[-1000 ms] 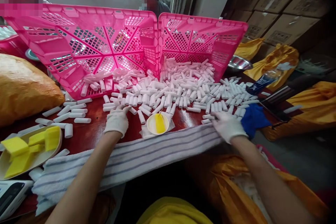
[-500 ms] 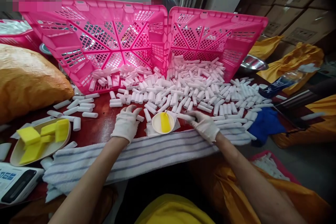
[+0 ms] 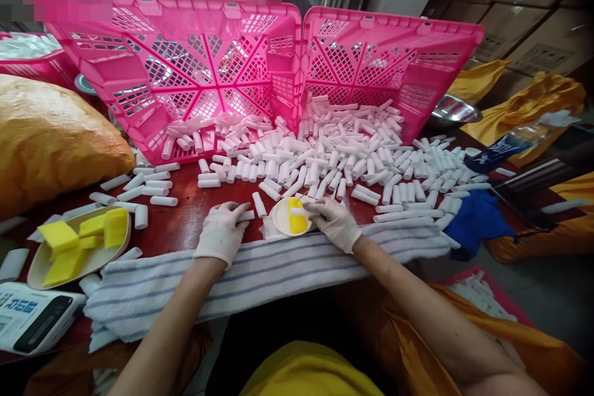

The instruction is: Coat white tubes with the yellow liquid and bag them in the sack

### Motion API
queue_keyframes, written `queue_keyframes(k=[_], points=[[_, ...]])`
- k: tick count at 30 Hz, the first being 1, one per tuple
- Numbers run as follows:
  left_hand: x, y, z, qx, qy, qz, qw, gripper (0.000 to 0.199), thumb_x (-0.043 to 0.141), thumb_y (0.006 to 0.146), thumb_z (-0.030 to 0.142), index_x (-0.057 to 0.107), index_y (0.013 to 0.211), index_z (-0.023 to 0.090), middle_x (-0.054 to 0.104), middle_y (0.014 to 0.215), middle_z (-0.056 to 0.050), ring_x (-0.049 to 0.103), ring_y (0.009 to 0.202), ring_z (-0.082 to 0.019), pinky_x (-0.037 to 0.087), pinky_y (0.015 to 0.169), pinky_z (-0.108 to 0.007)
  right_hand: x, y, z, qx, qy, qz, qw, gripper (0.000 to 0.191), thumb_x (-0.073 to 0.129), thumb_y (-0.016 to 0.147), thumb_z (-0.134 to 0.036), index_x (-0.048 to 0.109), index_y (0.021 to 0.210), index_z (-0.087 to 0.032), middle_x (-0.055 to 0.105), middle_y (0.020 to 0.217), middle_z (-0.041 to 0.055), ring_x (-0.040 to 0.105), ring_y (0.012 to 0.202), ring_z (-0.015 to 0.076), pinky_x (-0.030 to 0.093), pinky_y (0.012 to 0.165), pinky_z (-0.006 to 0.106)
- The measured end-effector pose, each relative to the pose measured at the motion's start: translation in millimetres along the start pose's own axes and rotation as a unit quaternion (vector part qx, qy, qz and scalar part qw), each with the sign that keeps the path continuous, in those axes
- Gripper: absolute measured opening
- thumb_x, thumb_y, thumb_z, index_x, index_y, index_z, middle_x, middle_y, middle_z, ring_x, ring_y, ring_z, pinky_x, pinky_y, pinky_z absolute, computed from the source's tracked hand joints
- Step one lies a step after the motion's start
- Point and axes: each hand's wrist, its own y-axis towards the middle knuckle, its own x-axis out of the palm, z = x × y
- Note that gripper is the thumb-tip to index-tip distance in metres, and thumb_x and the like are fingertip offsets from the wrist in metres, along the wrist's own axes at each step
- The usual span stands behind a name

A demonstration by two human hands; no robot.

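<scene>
My left hand, in a white glove with bare fingertips, is closed on the end of a short white roll at the table's near side. My right hand, gloved alike, pinches another white roll and holds it level over a small shallow dish. In that dish lies a yellow sponge, partly covered by the roll. A single white roll lies between my left hand and the dish. Whether the held roll touches the sponge, I cannot tell.
Two tilted pink crates spill many white rolls over the red table. A striped towel lines the near edge. At left are a dish of yellow sponges, a scale and an orange sack. A person stands behind.
My right hand has moved left, bringing its roll over the dish and sponge. My left fingers have come down and closed on a roll. The view has shifted slightly.
</scene>
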Motion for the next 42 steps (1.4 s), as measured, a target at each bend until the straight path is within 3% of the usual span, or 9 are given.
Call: queue_keyframes(k=[4,9,14,18,23,28,33,38,42], points=[[-0.8,-1.3,7.2,-0.012,0.007,-0.018,1.000,0.035,0.042,0.089,0.040,0.068,0.110,0.026,0.063,0.106,-0.007,0.054,0.090,-0.024,0.044,0.079,-0.034,3.0,-6.5,-2.1,0.075,0.015,0.010,0.997,0.025,0.054,0.087,-0.031,0.066,0.106,-0.020,0.067,0.096,0.0048,0.063,0.084,0.0161,0.052,0.081,0.030],[-2.0,-3.4,13.0,-0.035,0.039,-0.014,0.999,0.033,0.046,0.086,0.044,0.070,0.105,0.028,0.062,0.108,-0.007,0.053,0.086,-0.025,0.043,0.074,-0.035,2.1,-16.1,-0.3,-0.052,-0.107,0.001,0.993,0.024,0.056,0.085,-0.031,0.066,0.106,-0.021,0.063,0.100,0.0079,0.059,0.091,0.0200,0.050,0.082,0.034],[-4.3,-5.1,15.8,-0.045,0.037,-0.004,0.998,0.032,0.049,0.085,0.044,0.071,0.099,0.027,0.063,0.102,-0.007,0.052,0.083,-0.025,0.041,0.071,-0.035,10.9,-19.1,2.4,0.021,-0.059,0.011,0.998,0.031,0.052,0.090,-0.035,0.062,0.115,-0.020,0.066,0.104,0.0079,0.062,0.093,0.0193,0.051,0.086,0.033],[-4.5,-9.8,15.4,-0.090,-0.094,0.012,0.991,0.033,0.052,0.083,0.046,0.069,0.099,0.023,0.065,0.097,-0.006,0.055,0.087,-0.023,0.043,0.077,-0.034,13.4,-21.8,-1.5,-0.024,-0.090,0.017,0.996,0.022,0.056,0.088,-0.032,0.068,0.102,-0.020,0.066,0.089,0.0071,0.060,0.085,0.0190,0.051,0.081,0.033],[-1.8,-15.8,15.6,-0.204,-0.427,0.002,0.881,0.047,0.058,0.073,0.058,0.057,0.096,0.017,0.066,0.083,-0.004,0.060,0.074,-0.017,0.048,0.069,-0.029,6.8,-27.0,-12.6,-0.025,-0.071,-0.005,0.997,0.025,0.056,0.086,-0.030,0.067,0.107,-0.022,0.064,0.091,0.0073,0.058,0.086,0.0197,0.050,0.081,0.035],[-7.4,-23.1,27.4,-0.261,-0.576,-0.051,0.773,0.057,0.073,0.062,0.047,0.050,0.104,0.017,0.065,0.079,-0.003,0.063,0.068,-0.016,0.052,0.066,-0.031,11.7,-29.7,-16.0,0.012,0.018,0.027,0.999,0.024,0.053,0.088,-0.030,0.067,0.105,-0.022,0.065,0.093,0.0061,0.061,0.086,0.0181,0.050,0.082,0.033],[-10.1,-31.2,38.6,-0.229,-0.593,-0.062,0.769,0.055,0.078,0.059,0.043,0.052,0.099,0.016,0.066,0.086,-0.004,0.065,0.076,-0.016,0.051,0.071,-0.028,5.2,-34.9,-29.6,-0.019,-0.001,-0.015,1.000,0.018,0.059,0.083,-0.033,0.068,0.075,-0.020,0.059,0.076,0.0030,0.056,0.073,0.0148,0.047,0.071,0.029],[-15.0,-37.9,60.9,-0.196,-0.618,-0.081,0.757,0.047,0.076,0.062,0.040,0.051,0.094,0.017,0.065,0.088,-0.003,0.064,0.077,-0.016,0.050,0.073,-0.028,0.5,-40.6,-54.0,0.150,0.233,0.064,0.959,0.027,0.067,0.076,-0.041,0.061,0.091,-0.019,0.062,0.089,0.0040,0.059,0.076,0.0137,0.048,0.067,0.025],[-25.5,-44.8,79.9,-0.161,-0.651,-0.101,0.735,0.042,0.072,0.068,0.039,0.049,0.096,0.017,0.063,0.092,-0.004,0.064,0.079,-0.016,0.050,0.075,-0.028,-1.0,-32.9,-68.6,0.236,0.329,0.021,0.914,0.039,0.066,0.072,-0.052,0.059,0.088,-0.017,0.057,0.068,-0.0002,0.048,0.052,0.0084,0.038,0.047,0.021]])
